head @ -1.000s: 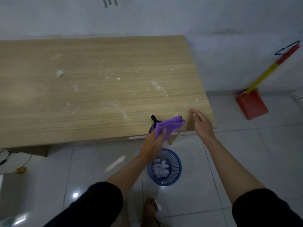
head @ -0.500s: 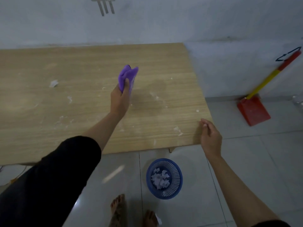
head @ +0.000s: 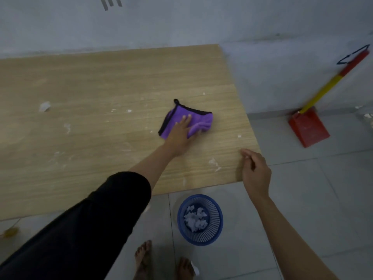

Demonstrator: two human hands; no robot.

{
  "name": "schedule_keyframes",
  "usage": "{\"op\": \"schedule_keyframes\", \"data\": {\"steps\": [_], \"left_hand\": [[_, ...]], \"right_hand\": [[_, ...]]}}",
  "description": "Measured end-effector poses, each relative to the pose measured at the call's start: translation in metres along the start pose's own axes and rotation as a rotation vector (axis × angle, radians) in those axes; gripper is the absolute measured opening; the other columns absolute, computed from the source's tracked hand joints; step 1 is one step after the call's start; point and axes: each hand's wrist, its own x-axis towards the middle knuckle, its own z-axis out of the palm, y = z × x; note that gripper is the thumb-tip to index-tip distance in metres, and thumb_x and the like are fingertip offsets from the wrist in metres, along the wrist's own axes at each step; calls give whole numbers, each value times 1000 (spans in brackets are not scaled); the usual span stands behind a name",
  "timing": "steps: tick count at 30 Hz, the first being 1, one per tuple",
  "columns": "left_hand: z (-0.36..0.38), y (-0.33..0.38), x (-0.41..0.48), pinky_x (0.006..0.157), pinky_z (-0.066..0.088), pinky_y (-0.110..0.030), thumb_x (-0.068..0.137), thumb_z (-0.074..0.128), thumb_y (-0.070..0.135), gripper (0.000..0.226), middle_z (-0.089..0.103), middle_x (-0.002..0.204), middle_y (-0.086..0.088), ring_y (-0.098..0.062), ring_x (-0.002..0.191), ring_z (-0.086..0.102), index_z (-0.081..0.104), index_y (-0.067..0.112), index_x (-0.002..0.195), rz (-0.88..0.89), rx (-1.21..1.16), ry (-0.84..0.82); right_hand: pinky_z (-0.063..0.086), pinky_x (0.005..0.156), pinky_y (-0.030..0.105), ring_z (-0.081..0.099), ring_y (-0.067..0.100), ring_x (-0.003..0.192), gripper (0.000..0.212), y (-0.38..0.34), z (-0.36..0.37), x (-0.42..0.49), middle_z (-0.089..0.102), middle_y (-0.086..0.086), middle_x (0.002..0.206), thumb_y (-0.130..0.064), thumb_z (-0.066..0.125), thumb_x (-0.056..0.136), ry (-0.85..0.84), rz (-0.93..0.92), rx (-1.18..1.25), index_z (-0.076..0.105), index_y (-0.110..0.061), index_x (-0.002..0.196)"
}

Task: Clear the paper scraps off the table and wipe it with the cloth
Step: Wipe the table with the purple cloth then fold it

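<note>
Wiping step judged under way. Left hand (head: 180,132) lay flat, fingers spread, pressing cloth (head: 198,123) onto table (head: 90,81) right of centre. Right hand (head: 256,172), loosely curled and empty, rested at the table's near right corner. Scraps (head: 44,106) remained; next stroke should sweep them toward basket (head: 200,219).

Dim rm: grey wall (head: 201,19), pale tiled floor (head: 312,188), red dustpan (head: 308,128) leaning w/ yellow handle.
</note>
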Motion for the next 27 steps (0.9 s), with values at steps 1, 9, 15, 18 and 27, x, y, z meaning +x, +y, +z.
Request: {"op": "schedule_keyframes", "data": {"steps": [1,9,15,18,27], "left_hand": [[9,4,-9,116,5,-35,96,43,32,46,14,155,-11,-24,145,8,38,15,138,42,18,25],[65,26,-98,117,8,-36,88,17,57,61,17,155,-6,-21,144,10,33,29,140,228,75,31],[96,57,-161,115,4,-29,82,4,62,74,19,155,4,-11,144,10,32,26,140,192,-23,5],[97,59,-176,114,16,-31,81,6,64,77,28,152,6,-10,141,19,31,24,141,153,-113,-21],[39,58,-158,46,41,-28,94,37,49,46,52,54,-2,-6,42,46,56,18,67,-22,-531,59]], "right_hand": [[34,84,-2,56,6,97,26,-1,0,0,60,-7,102,-5,46,92,-3,-1,-3,65,-14,107],[37,99,26,53,23,116,30,4,0,-8,60,12,122,0,47,90,-125,-107,-207,62,-8,115],[27,102,17,47,20,126,34,-3,-8,-8,55,10,132,3,43,90,-211,-57,-245,62,-5,117],[24,105,17,43,17,129,35,-2,-14,-8,52,8,136,2,42,91,-284,-36,-250,61,-7,119],[42,98,27,55,12,113,35,-47,-22,-18,60,0,124,-39,53,90,-419,145,212,60,-22,119]]}}
